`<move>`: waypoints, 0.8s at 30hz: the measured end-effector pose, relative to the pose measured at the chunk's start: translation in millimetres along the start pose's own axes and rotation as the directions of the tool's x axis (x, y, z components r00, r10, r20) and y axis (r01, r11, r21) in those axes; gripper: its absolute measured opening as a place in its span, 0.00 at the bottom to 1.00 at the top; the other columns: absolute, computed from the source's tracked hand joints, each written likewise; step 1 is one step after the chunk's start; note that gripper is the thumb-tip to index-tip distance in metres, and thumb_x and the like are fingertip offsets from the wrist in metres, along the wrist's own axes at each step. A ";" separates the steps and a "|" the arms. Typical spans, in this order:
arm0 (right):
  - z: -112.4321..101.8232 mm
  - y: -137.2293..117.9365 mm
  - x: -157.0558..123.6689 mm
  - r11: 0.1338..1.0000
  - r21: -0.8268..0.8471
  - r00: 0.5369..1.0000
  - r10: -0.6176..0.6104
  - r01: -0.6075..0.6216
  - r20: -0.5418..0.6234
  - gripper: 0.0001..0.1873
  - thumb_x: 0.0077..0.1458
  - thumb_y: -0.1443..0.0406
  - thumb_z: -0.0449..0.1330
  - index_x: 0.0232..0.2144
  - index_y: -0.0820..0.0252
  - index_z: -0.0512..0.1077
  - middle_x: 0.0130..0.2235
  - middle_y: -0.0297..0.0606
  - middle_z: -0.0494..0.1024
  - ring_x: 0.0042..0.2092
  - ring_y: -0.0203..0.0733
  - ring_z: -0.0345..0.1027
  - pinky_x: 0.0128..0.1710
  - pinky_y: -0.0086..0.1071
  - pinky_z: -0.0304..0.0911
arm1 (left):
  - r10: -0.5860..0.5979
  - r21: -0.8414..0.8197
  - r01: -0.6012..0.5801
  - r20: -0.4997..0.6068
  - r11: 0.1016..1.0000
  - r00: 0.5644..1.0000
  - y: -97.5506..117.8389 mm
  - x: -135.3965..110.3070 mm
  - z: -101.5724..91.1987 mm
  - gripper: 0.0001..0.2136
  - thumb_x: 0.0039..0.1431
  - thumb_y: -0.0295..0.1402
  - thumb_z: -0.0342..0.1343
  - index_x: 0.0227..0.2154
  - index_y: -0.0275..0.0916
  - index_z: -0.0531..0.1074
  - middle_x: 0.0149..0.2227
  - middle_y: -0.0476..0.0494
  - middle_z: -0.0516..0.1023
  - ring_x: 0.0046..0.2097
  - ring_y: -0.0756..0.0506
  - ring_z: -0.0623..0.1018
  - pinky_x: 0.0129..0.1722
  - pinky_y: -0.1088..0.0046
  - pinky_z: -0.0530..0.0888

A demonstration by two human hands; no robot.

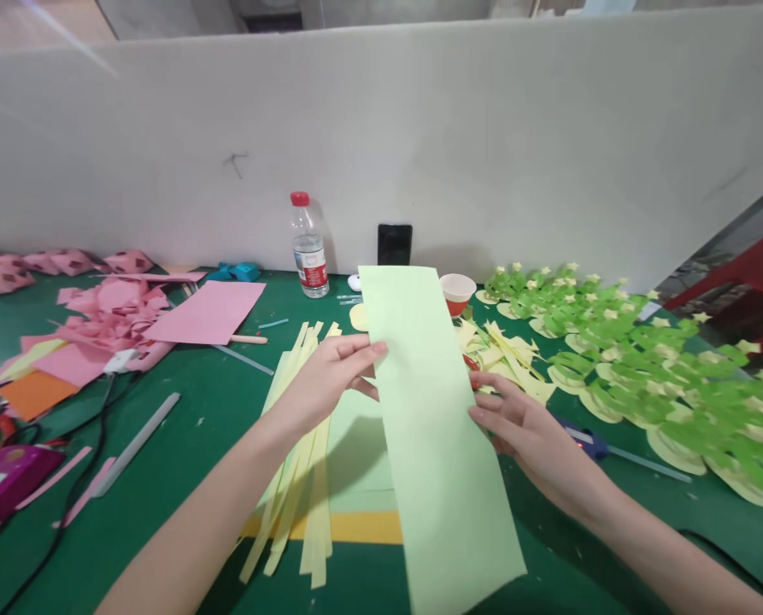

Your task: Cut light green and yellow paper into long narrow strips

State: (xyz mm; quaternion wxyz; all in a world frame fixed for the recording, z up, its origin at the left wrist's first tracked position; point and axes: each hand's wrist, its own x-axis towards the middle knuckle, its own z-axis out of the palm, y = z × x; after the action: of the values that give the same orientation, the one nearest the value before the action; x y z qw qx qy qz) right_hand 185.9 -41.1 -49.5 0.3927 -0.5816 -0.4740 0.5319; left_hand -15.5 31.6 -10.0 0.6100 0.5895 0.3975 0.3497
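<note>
A long sheet of pale green paper (442,427) is raised above the table, its far end tilted up. My left hand (336,367) is closed on its left edge, thumb in front and other fingers partly hidden behind. On the opposite edge, my right hand (513,418) pinches the paper with thumb and fingers. Just beyond the right fingertips shows a small red object, mostly hidden. Below my left hand, long pale yellow paper strips (320,504) lie over more light green paper (361,444) and an orange-yellow sheet (365,527).
Green paper decorations with yellow stars (618,342) fill the right side. Near them are a blue glue gun (583,438) and yellow scraps (509,350). A bowl (458,290), a phone (395,245) and a water bottle (309,252) stand behind. Pink paper (208,312) and cables lie left.
</note>
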 end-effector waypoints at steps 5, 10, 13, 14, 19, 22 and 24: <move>-1.2 -2.0 6.1 0.970 -0.135 0.971 -0.216 0.202 -0.105 0.23 0.48 0.56 0.55 0.45 0.55 0.57 0.51 0.46 0.63 0.45 0.44 0.66 0.43 0.42 0.64 | -0.060 -0.026 0.061 0.057 0.998 0.997 -2.5 2.2 -2.0 0.11 0.45 0.36 0.59 0.15 0.36 0.69 0.16 0.52 0.66 0.19 0.52 0.69 0.20 0.76 0.73; 12.6 -17.9 -5.5 0.896 -0.317 0.942 -0.335 0.312 -0.019 0.32 0.43 0.57 0.60 0.51 0.56 0.58 0.58 0.45 0.58 0.60 0.50 0.48 0.59 0.49 0.46 | -0.011 -0.011 0.011 0.006 1.000 1.000 1.2 -4.2 8.9 0.08 0.42 0.35 0.61 0.18 0.35 0.71 0.20 0.51 0.72 0.20 0.53 0.69 0.17 0.79 0.71; 26.3 -31.4 -13.3 0.889 -0.321 0.944 -0.287 0.327 0.165 0.42 0.42 0.54 0.60 0.58 0.58 0.49 0.61 0.46 0.54 0.60 0.52 0.49 0.56 0.49 0.52 | 0.046 0.007 -0.046 -0.052 0.999 0.998 4.9 -11.4 16.5 0.09 0.39 0.32 0.63 0.15 0.36 0.68 0.19 0.52 0.71 0.20 0.54 0.68 0.19 0.81 0.69; 30.2 -35.4 -14.1 0.895 -0.291 0.937 -0.292 0.338 0.190 0.42 0.43 0.55 0.60 0.58 0.59 0.49 0.61 0.46 0.55 0.59 0.51 0.51 0.55 0.48 0.55 | 0.071 0.015 -0.071 -0.068 0.997 0.995 5.8 -13.9 17.8 0.10 0.39 0.31 0.63 0.13 0.36 0.67 0.17 0.53 0.70 0.20 0.54 0.68 0.20 0.81 0.68; 32.0 -51.5 -6.0 0.865 -0.232 0.895 -0.440 0.445 0.078 0.26 0.48 0.62 0.55 0.51 0.61 0.61 0.51 0.44 0.70 0.51 0.46 0.65 0.46 0.39 0.66 | 0.208 0.079 -0.201 -0.099 0.976 0.973 8.7 -24.1 12.9 0.10 0.40 0.33 0.63 0.15 0.37 0.67 0.18 0.52 0.71 0.22 0.52 0.70 0.23 0.79 0.68; 20.3 -62.0 0.7 0.838 -0.292 0.875 -0.484 0.462 -0.004 0.14 0.50 0.64 0.52 0.38 0.62 0.71 0.39 0.42 0.78 0.38 0.45 0.73 0.32 0.34 0.70 | 0.316 0.162 -0.305 -0.046 0.938 0.948 12.8 -28.1 5.3 0.07 0.43 0.33 0.62 0.17 0.38 0.72 0.23 0.49 0.75 0.28 0.48 0.74 0.27 0.76 0.70; 10.4 -68.6 3.8 0.874 -0.279 0.900 -0.430 0.398 -0.064 0.10 0.48 0.62 0.56 0.30 0.62 0.73 0.32 0.40 0.79 0.31 0.44 0.74 0.25 0.32 0.69 | 0.369 0.193 -0.367 0.030 0.910 0.929 16.2 -30.3 0.9 0.04 0.46 0.32 0.60 0.20 0.40 0.75 0.27 0.47 0.78 0.34 0.46 0.76 0.31 0.75 0.72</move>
State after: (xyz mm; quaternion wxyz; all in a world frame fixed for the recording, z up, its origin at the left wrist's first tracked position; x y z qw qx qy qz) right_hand 166.4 -21.3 14.2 0.4468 -0.5444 -0.6276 0.3318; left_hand -27.3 5.0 8.4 0.4709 0.7095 0.3140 0.4198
